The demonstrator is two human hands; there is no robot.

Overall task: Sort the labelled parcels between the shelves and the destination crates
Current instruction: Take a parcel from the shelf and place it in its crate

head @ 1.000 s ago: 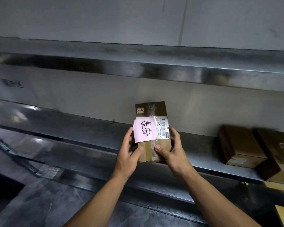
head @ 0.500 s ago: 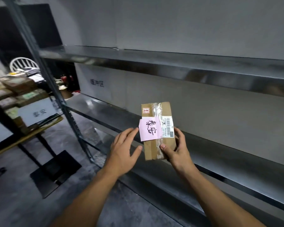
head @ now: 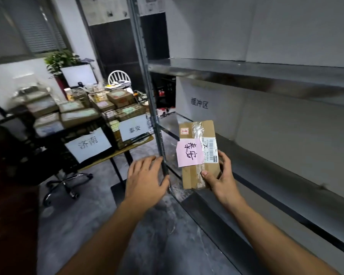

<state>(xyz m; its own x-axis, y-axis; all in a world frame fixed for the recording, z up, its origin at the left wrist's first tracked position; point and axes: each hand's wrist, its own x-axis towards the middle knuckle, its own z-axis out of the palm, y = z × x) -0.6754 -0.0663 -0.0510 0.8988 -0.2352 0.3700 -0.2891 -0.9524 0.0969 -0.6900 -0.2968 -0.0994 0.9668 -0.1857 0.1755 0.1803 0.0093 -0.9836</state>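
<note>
**Small taped parcel carried in one hand: handling notes**

Steel shelving (head: 256, 76) is running along the right of the room. At the left a bench (head: 127, 148) is carrying wire crates (head: 115, 116) of stacked parcels, each fronted by a white sign.

The parcel (head: 193, 175) is being held upright in the air in front of the shelving, clear of any shelf. The right hand (head: 222, 179) is gripping its lower right corner, thumb pressing on the front face and fingers curling round the right edge. The left hand (head: 145, 179) is hovering open and flat beside the shelf upright (head: 150, 96), holding nothing.

Judgement: one hand is managing the parcel alone, so it is probably light. The card is looking stiff and square, showing no sag.
- Clear tape (head: 198, 130) is running down the front and may be slick under a thumb.
- Bare card along the edges is offering the better purchase.
- A pink note (head: 190, 152) is sitting across the middle and appears lightly fixed, so fingers should be keeping off it.

The note's characters are matching the sign (head: 133, 130) on the crate nearest the shelving.
</note>
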